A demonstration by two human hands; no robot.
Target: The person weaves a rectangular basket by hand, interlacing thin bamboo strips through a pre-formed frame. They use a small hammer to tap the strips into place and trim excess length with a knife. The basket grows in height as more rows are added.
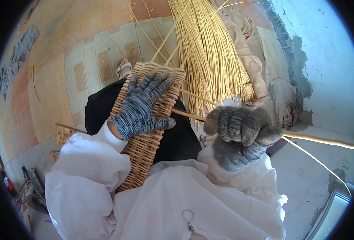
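Note:
A long, narrow woven wicker panel (139, 154) lies slanted across my lap, with several loose ends sticking out past its far edge. My left hand (143, 106), in a grey knit glove, rests flat on its upper part with the fingers stretched out. To the right of the panel, my gloved right hand (243, 134) is closed in a fist around a thick wicker rod (321, 140) and a thinner wicker strand (317, 159). Both run from the panel's right edge into the fist and come out on its far side. The grip itself is hidden behind the fingers.
A large bundle of pale wicker strands (213, 56) lies on the tiled floor ahead, beside a crumpled brown cloth (255, 76). More woven pieces (65, 134) show at the left. A white wall (325, 52) with rough grey patches stands on the right. A sandalled foot (124, 68) shows ahead.

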